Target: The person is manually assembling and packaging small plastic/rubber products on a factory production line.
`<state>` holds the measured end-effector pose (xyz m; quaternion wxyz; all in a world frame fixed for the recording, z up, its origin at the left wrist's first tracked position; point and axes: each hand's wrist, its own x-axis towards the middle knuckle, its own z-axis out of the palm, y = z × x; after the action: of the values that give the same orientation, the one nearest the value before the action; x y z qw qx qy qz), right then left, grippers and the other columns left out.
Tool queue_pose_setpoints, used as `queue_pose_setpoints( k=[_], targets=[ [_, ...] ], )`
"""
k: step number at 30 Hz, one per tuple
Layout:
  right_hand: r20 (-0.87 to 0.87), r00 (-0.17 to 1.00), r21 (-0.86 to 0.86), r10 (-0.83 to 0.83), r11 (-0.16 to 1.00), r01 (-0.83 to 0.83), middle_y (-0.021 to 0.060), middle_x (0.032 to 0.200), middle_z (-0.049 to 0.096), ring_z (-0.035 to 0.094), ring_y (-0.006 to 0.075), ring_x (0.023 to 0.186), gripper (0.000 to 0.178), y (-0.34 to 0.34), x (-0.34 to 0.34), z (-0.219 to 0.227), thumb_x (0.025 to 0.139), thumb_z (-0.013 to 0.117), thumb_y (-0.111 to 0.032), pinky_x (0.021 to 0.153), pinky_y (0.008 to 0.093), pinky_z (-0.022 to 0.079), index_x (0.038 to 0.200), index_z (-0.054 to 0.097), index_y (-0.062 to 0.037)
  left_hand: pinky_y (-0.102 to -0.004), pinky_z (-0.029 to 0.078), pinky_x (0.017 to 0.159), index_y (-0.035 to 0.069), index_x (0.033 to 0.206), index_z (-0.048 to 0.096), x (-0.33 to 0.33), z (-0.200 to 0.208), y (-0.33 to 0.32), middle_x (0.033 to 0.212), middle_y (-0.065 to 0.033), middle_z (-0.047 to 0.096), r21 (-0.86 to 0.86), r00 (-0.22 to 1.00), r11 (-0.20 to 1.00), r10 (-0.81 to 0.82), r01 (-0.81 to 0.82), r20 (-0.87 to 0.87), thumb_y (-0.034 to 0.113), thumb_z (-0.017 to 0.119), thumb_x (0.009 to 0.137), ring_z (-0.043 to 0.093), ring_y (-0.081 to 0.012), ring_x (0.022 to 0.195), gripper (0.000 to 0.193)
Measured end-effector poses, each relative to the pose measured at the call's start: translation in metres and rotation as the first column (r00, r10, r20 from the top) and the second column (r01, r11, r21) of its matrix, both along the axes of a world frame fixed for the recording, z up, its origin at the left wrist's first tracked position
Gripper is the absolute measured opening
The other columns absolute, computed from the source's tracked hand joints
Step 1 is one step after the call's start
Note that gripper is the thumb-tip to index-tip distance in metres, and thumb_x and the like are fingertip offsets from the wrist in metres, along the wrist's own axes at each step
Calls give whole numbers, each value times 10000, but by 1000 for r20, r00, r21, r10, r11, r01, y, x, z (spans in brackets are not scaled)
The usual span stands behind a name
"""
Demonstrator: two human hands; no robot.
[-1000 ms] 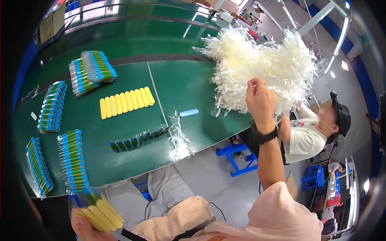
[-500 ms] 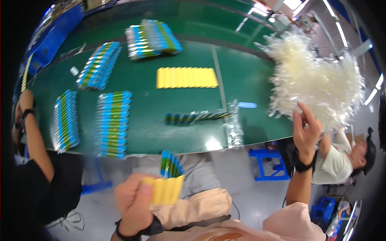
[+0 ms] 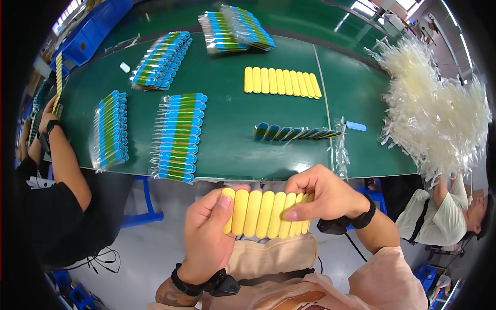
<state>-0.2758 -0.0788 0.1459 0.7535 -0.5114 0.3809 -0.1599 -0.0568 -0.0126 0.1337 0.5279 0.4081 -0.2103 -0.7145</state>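
In front of me, just beyond the table's near edge, a fanned row of yellow, round-ended strips [image 3: 258, 214] that look like nail files spans my two hands. My left hand [image 3: 209, 225] grips its left end, thumb on top. At the other end, my right hand [image 3: 323, 199] is closed with thumb and fingers on the strips. Another yellow row [image 3: 281, 82] lies flat on the green table [image 3: 232, 111]. Nearer to me, a row of blue-and-green strips [image 3: 297, 133] stands on edge beside clear plastic wrapping [image 3: 341, 155].
Wrapped blue-and-green packs [image 3: 181, 137] lie in several groups at left and far middle. A large heap of clear plastic sleeves [image 3: 436, 103] covers the right end. One loose blue strip [image 3: 356, 126] lies near it. Co-workers sit at both sides; a blue bin [image 3: 90, 39] stands far left.
My right hand has come from beside the plastic heap to the yellow row's right end. The row, earlier in my left hand alone, is now spread between both hands. The view has shifted.
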Motion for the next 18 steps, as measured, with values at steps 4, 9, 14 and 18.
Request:
queue_pose_setpoints(
  k=[4,9,14,18],
  targets=[
    [-88,996,-30,-15,999,13,5,826,685,603,38,752,148,-6,-5,-7,839,752,-52,651,217,490,947,679,19,-428,480,1017,-27,1199,562,5,-1,-1,1188,-176,626,145,977,988,78,-49,-197,217,460,1021,606,-277,1153,319],
    [-144,987,-62,-70,996,62,31,840,704,630,58,743,195,-7,-10,-10,789,754,-18,668,222,508,961,687,45,-438,488,992,-35,1284,509,9,-2,-2,1267,-182,594,265,947,963,126,-46,-294,209,467,1023,589,-285,1178,360],
    [-127,988,-64,-84,995,76,31,853,708,630,58,741,201,-8,-8,-9,793,744,-8,667,225,509,979,688,46,-452,470,1015,-26,1317,475,9,-2,-3,1299,-192,569,266,951,962,133,-57,-278,214,450,1029,570,-288,1203,376],
    [-73,993,-53,-97,994,94,39,897,711,631,63,784,217,-6,-7,-12,817,722,-2,710,233,510,1025,687,48,-452,465,1028,-3,1298,476,9,-3,-3,1293,-180,568,268,946,961,151,-72,-287,239,456,1030,565,-283,1211,362]
  ],
)
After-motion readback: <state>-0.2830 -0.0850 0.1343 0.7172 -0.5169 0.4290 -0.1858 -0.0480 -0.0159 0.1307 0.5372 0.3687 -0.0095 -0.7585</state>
